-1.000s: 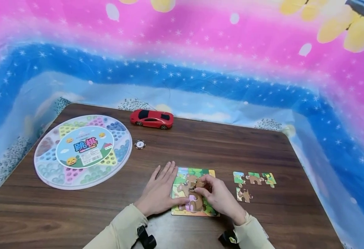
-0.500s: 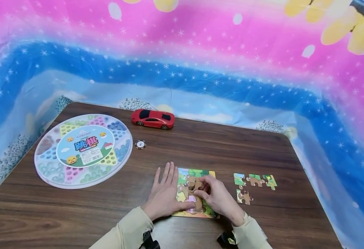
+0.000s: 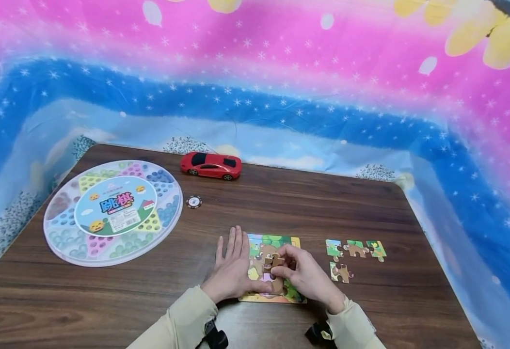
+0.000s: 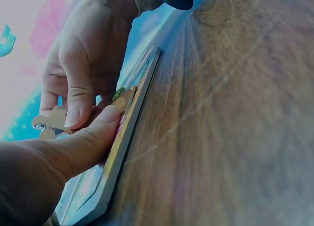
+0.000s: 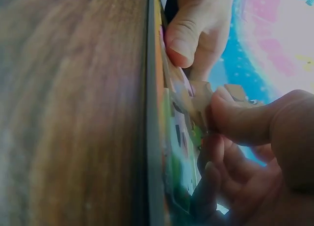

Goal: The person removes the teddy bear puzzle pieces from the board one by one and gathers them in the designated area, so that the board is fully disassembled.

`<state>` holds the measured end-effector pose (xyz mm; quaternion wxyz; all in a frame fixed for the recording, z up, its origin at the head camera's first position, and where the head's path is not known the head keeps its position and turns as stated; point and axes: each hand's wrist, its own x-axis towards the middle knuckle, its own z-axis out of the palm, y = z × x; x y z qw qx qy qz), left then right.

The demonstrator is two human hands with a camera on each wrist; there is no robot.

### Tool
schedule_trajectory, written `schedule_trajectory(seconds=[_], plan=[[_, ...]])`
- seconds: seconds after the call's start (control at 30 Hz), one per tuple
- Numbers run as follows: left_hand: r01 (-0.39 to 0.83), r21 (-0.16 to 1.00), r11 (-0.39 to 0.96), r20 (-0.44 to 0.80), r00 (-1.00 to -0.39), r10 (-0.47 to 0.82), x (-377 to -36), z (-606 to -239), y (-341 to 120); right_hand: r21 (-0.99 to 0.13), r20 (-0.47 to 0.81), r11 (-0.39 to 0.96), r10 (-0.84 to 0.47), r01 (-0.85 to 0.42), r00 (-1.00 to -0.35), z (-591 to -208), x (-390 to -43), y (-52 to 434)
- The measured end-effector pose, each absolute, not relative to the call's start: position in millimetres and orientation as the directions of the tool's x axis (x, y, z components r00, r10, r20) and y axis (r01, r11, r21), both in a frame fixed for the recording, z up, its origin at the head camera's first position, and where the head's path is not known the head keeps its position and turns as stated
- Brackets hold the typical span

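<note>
far left: round clear plastic marble-game case (image 3: 113, 213) lies flat on the dark wood-grain bench (image 3: 281, 203), out of the way.
left hand (image 3: 233, 271): fingers flat, thumb pinning the square cardboard puzzle tray (image 3: 261, 296) so it cannot slide.
right hand (image 3: 305, 276): pinches a brown cardboard puzzle piece (image 3: 277, 261) tilted above the tray's picture.
right: four loose printed puzzle pieces (image 3: 353, 257) wait nearby.

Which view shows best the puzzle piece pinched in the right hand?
The right wrist view: the puzzle piece fills the middle, pinched by the right hand. The head view shows it small; the left wrist view shows only its edge beside the thumb.
</note>
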<state>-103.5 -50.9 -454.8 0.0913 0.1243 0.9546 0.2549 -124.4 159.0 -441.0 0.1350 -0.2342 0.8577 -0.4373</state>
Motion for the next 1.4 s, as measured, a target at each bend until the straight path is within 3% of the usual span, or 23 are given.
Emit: schedule_trajectory(seconds=[0.23, 0.5, 0.77, 1.0, 1.17, 1.3, 1.4], plan=[[0.154, 0.530, 0.834, -0.141, -0.954, 0.265, -102, -454, -48, -0.910, -0.020, 0.345, -0.592, -0.231, -0.806, -442, -124, 163], [0.156, 0.563, 0.811, -0.151, -0.946, 0.287, -100, -456, -48, -0.944, 0.035, 0.222, -0.672, -0.246, -0.740, -436, -119, 164], [0.152, 0.563, 0.812, -0.169, -0.941, 0.293, -103, -455, -50, -0.894, 0.021, 0.355, -0.575, -0.272, -0.818, -410, -107, 149], [0.147, 0.547, 0.824, -0.167, -0.946, 0.279, -103, -454, -50, -0.857, 0.146, 0.281, -0.672, -0.433, -0.726, -431, -109, 151], [0.152, 0.549, 0.822, -0.156, -0.948, 0.279, -102, -454, -50, -0.801, 0.183, 0.305, -0.695, -0.515, -0.696, -437, -110, 154], [0.152, 0.561, 0.814, -0.148, -0.949, 0.279, -102, -454, -50, -0.775, 0.183, 0.361, -0.658, -0.519, -0.731, -428, -108, 151], [0.148, 0.556, 0.818, -0.142, -0.953, 0.269, -102, -453, -50, -0.803, 0.192, 0.404, -0.522, -0.439, -0.831, -407, -105, 147]])
